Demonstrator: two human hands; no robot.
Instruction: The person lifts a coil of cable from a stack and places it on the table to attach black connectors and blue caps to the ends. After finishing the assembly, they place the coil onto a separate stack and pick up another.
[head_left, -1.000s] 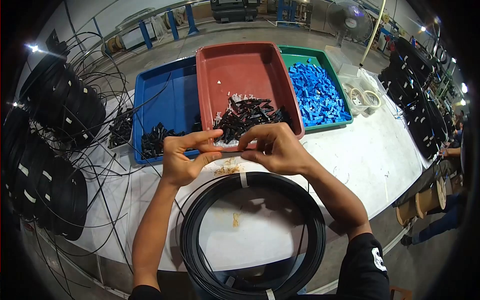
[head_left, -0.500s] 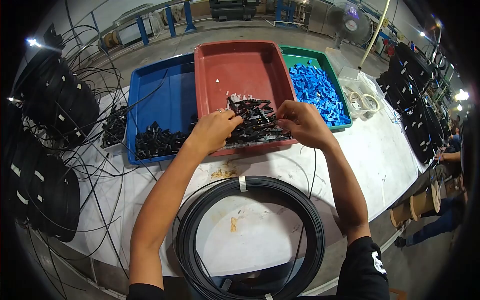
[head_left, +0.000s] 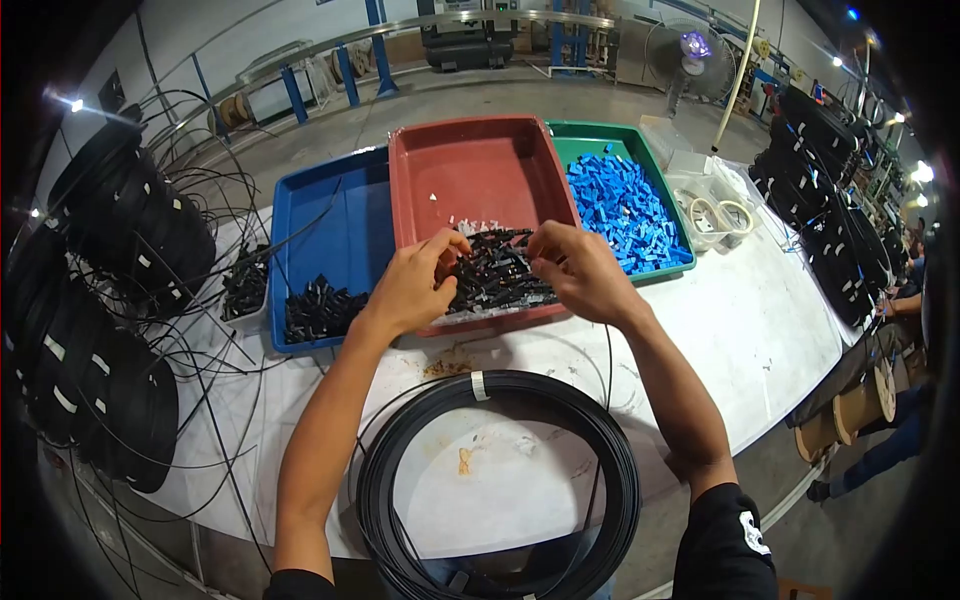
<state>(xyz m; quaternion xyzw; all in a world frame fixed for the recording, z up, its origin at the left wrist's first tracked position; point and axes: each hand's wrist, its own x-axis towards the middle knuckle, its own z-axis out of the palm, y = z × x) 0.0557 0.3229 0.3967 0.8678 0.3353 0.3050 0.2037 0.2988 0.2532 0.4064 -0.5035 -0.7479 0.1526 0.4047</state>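
Note:
My left hand (head_left: 412,283) is over the near left part of the red tray (head_left: 480,165), thumb and index finger apart, with nothing visible between them. Beneath and between my hands lies a pile of small black connector parts (head_left: 495,275). My right hand (head_left: 585,272) is above the pile's right side, its fingers curled to a pinch. A thin black cable (head_left: 610,365) rises from the cable coil (head_left: 375,480) and disappears under my right palm; its end is hidden. Bound with white tape, the coil lies at the table's front edge.
A blue tray (head_left: 335,210) with black parts sits left; a green tray (head_left: 655,160) of blue pieces (head_left: 625,215) sits right. Tape rolls (head_left: 735,218) lie in a clear box. Stacked cable coils (head_left: 100,385) with loose ends crowd the left. A person's leg (head_left: 870,450) shows far right.
My left hand's thumb and fingers have spread apart. My right hand has shifted slightly left and down over the pile. The whole view has tilted a little upward.

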